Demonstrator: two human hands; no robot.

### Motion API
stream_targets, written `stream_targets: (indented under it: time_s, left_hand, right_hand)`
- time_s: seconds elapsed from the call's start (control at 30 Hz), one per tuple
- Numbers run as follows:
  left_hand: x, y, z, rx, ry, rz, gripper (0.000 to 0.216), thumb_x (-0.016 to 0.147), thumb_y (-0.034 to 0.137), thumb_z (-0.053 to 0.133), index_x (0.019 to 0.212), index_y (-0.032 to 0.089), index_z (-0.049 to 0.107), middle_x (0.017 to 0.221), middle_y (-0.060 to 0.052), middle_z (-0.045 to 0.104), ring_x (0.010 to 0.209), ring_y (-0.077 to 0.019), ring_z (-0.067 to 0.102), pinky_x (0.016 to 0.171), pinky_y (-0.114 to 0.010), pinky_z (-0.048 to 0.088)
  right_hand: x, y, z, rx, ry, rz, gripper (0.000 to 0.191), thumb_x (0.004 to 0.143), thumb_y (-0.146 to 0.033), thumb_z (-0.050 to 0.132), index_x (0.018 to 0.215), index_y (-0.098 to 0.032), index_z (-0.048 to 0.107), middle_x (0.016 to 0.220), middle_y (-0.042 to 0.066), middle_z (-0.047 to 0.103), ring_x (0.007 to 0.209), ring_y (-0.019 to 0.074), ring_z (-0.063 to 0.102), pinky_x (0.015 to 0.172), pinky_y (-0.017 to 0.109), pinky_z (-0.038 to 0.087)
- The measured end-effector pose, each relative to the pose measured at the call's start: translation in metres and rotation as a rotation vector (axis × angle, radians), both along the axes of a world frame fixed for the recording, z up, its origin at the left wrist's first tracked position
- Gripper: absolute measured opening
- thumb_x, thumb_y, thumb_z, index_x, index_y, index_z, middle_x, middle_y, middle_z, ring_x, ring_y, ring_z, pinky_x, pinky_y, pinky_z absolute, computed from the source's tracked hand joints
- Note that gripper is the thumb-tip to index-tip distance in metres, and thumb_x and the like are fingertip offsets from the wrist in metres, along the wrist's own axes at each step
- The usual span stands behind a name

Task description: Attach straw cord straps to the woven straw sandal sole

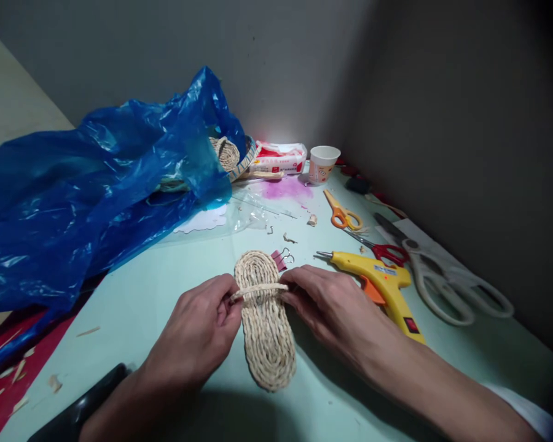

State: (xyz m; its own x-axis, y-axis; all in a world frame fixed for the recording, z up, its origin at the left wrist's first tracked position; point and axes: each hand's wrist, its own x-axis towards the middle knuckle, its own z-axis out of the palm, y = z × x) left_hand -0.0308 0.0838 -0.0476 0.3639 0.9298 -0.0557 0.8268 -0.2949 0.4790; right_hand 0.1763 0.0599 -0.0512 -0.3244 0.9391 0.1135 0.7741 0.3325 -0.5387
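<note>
On a pale green table [138,301], a coiled straw-coloured oval [270,347], apparently fully wound, lies between a person's left hand [203,322] and right hand [334,304]. Fingers nearly closed, each pinches one end of a thin cord [262,288] stretched across the oval's far half, seemingly not yet fastened.

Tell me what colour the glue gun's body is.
Yellow. The glue gun's body shows best in the head view.

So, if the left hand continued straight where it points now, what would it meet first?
Beyond the strip it holds, the left hand would probably meet the woven oval first; exact height is unclear.
</note>
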Motion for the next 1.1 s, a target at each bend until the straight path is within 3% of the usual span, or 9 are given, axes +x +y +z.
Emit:
stream_targets:
  time_s: [0.1, 0.2, 0.37, 0.53, 0.73, 0.83, 0.93, 1.1]
  left_hand:
    - [0.001, -0.001, 0.000, -0.015, 0.008, 0.024, 0.023, 0.090, 0.029, 0.044, 0.069, 0.023, 0.042, 0.062, 0.005, 0.047, 0.055, -0.0140, 0.043, 0.054, -0.028, 0.032]
    - [0.001, -0.002, 0.000, -0.002, -0.005, 0.017, 0.023, 0.090, 0.027, 0.044, 0.067, 0.023, 0.039, 0.062, 0.005, 0.046, 0.055, -0.0144, 0.042, 0.055, -0.029, 0.031]
    - [0.001, -0.004, 0.001, -0.011, -0.061, -0.030, 0.021, 0.092, 0.029, 0.044, 0.072, 0.023, 0.045, 0.068, 0.003, 0.051, 0.060, -0.0159, 0.045, 0.059, -0.030, 0.032]
    - [0.001, -0.004, 0.001, -0.019, -0.098, -0.056, 0.018, 0.093, 0.026, 0.042, 0.077, 0.022, 0.049, 0.078, 0.000, 0.058, 0.071, -0.0187, 0.051, 0.066, -0.032, 0.035]
    - [0.000, 0.004, 0.003, -0.058, -0.053, -0.066, 0.021, 0.091, 0.030, 0.044, 0.071, 0.023, 0.043, 0.065, 0.004, 0.050, 0.059, -0.0163, 0.044, 0.059, -0.030, 0.033]
    - [0.000, 0.007, 0.005, -0.101, -0.031, -0.059, 0.023, 0.090, 0.032, 0.044, 0.070, 0.023, 0.041, 0.062, 0.005, 0.046, 0.058, -0.0158, 0.043, 0.057, -0.029, 0.031]
    - [0.000, 0.007, 0.006, -0.102, -0.033, -0.073, 0.021, 0.090, 0.030, 0.045, 0.071, 0.023, 0.041, 0.063, 0.004, 0.047, 0.059, -0.0159, 0.044, 0.058, -0.030, 0.032]
    - [0.000, 0.004, 0.006, -0.078, -0.059, -0.078, 0.018, 0.091, 0.028, 0.044, 0.075, 0.023, 0.044, 0.069, 0.002, 0.053, 0.063, -0.0178, 0.047, 0.062, -0.031, 0.034]
  right_hand:
    - [0.001, -0.005, 0.004, 0.213, -0.074, -0.001, 0.025, 0.095, -0.016, 0.046, 0.117, -0.015, 0.057, 0.092, 0.008, 0.065, 0.076, 0.0217, 0.059, 0.065, 0.034, 0.045]
    - [0.001, -0.009, 0.006, 0.389, -0.098, 0.072, 0.026, 0.093, -0.009, 0.045, 0.112, -0.014, 0.062, 0.089, 0.009, 0.065, 0.075, 0.0228, 0.058, 0.063, 0.034, 0.045]
    - [-0.002, -0.007, 0.001, 0.202, 0.005, 0.068, 0.018, 0.090, -0.004, 0.049, 0.094, -0.015, 0.063, 0.088, 0.009, 0.064, 0.075, 0.0191, 0.059, 0.063, 0.029, 0.047]
    - [-0.003, 0.000, -0.009, 0.123, 0.171, 0.036, 0.018, 0.095, -0.010, 0.043, 0.095, -0.018, 0.059, 0.095, 0.008, 0.064, 0.079, 0.0171, 0.061, 0.069, 0.030, 0.048]
    - [-0.002, 0.002, -0.006, 0.108, 0.152, 0.029, 0.017, 0.095, -0.013, 0.047, 0.106, -0.017, 0.060, 0.094, 0.007, 0.066, 0.079, 0.0179, 0.061, 0.069, 0.031, 0.048]
    - [0.001, -0.003, 0.007, 0.162, 0.059, 0.009, 0.026, 0.096, -0.015, 0.047, 0.120, -0.015, 0.057, 0.100, 0.010, 0.066, 0.085, 0.0206, 0.061, 0.073, 0.035, 0.050]
    - [0.001, -0.009, 0.018, 0.354, -0.027, 0.052, 0.029, 0.097, -0.012, 0.041, 0.121, -0.012, 0.058, 0.108, 0.014, 0.066, 0.095, 0.0240, 0.057, 0.079, 0.039, 0.051]
    - [-0.009, -0.010, 0.012, 0.487, -0.163, 0.231, 0.029, 0.096, -0.009, 0.042, 0.118, -0.006, 0.060, 0.110, 0.015, 0.068, 0.093, 0.0254, 0.055, 0.085, 0.041, 0.052]
